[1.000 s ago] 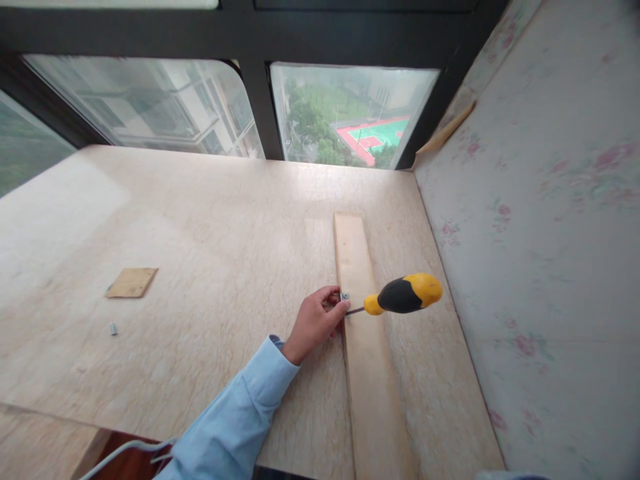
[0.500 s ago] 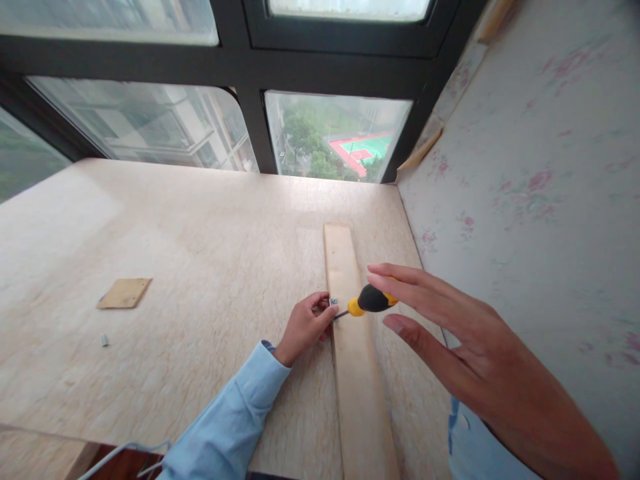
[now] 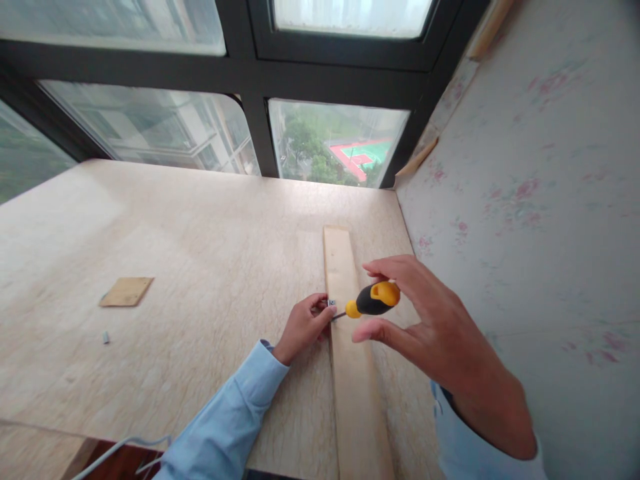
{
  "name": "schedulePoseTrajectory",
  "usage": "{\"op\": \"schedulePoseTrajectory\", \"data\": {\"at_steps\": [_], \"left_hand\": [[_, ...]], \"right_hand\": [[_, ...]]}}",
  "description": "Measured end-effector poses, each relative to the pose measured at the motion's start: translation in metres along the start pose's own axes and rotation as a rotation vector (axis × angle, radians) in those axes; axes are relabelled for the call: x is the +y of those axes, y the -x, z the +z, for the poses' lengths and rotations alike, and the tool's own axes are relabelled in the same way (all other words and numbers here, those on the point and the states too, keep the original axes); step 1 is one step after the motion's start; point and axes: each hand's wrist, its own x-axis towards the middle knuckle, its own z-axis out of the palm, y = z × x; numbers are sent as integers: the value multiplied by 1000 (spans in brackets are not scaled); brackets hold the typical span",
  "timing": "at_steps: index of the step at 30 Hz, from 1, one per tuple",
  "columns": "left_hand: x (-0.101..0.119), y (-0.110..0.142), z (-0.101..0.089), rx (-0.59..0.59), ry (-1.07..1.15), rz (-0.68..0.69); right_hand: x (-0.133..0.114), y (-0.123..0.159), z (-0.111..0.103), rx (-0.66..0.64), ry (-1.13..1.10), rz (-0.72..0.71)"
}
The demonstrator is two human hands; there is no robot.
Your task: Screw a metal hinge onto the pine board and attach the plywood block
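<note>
A pale wooden board (image 3: 354, 373) lies lengthwise on the marble-patterned surface. At its left edge my left hand (image 3: 306, 325) pinches a small metal bracket (image 3: 331, 303), the fingers partly hidden behind the board. A yellow and black screwdriver (image 3: 376, 298) leans over the board, its shaft running down to my left thumb; what the tip rests on is too small to make out. Around the screwdriver's handle my right hand (image 3: 425, 313) is open, thumb below and fingers above, with a gap between them and the grip.
A small square wooden plate (image 3: 127, 292) and a small grey metal piece (image 3: 105, 338) lie on the left of the surface. A floral wallpapered wall (image 3: 540, 220) rises close on the right, and dark window frames (image 3: 345, 80) stand behind. A white cable (image 3: 120, 450) crosses the lower left.
My right hand has moved left and closer around the screwdriver handle, its thumb now below the grip. The handle's yellow end shows more. My left hand stays at the board's edge.
</note>
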Motion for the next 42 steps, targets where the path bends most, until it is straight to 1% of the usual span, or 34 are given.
{"op": "schedulePoseTrajectory", "data": {"at_steps": [3, 6, 11, 15, 20, 23, 25, 26, 29, 31, 33, 35, 37, 40, 42], "left_hand": [[-2, 0, 0, -15, 13, -23], [-1, 0, 1, -30, 26, -49], [0, 1, 0, -45, 45, -65], [-3, 0, 0, -16, 8, -45], [-4, 0, 0, -13, -11, -46], [-2, 0, 0, -1, -20, -47], [-2, 0, 0, -4, -14, -47], [-1, 0, 0, -13, -3, -47], [-1, 1, 0, -37, 32, -52], [0, 1, 0, -39, 38, -52], [0, 1, 0, -37, 38, -47], [0, 1, 0, -38, 44, -45], [0, 1, 0, -38, 53, -49], [0, 1, 0, -44, 61, -53], [1, 0, 0, -37, 46, -43]], "right_hand": [[4, 7, -5, -153, -41, -79], [8, 12, -12, -227, -27, -85], [13, 13, -18, -221, -20, -81], [13, 8, -17, -158, -27, -84], [7, 1, -9, -58, 82, 18], [7, 0, -3, -32, 131, 84], [9, 3, -2, -68, 89, 104], [11, 5, -2, -103, 53, 91], [15, 12, -7, -214, -39, 7], [15, 14, -12, -248, -54, -36], [14, 13, -15, -255, -52, -63], [12, 10, -16, -241, -51, -93], [9, 7, -13, -176, 6, -73], [4, 3, -3, -29, 234, 65], [2, 1, 3, 16, 341, 139]]}}
